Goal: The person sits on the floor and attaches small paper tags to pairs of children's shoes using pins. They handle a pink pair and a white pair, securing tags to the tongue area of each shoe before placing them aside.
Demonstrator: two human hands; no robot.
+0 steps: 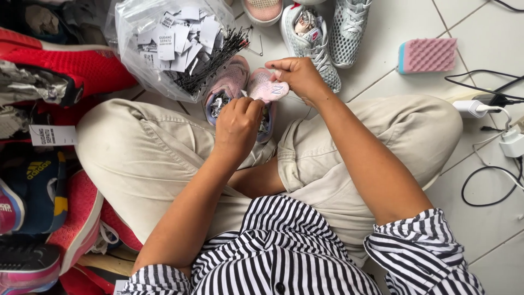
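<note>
A person sits cross-legged on a white tiled floor (404, 33), seen from above. A pair of small pink shoes (240, 87) rests on the floor at the person's shins, just beyond the beige trousers (142, 153). The shoes lie side by side, touching, their long axes running away from the person, toes pointing outward and slightly right. The right hand (297, 76) is closed, pinching the pink tongue of the right-side shoe and pulling it up. The left hand (237, 125) is closed in a pinch over the shoes' openings; what it grips is too small to tell. Just left of the shoes, touching them, lies a clear plastic bag (169, 43) of white paper tags and black fasteners. Beyond the shoes stand grey mesh sneakers (327, 33). Well right of the shoes lies a pink sponge (428, 54).
</note>
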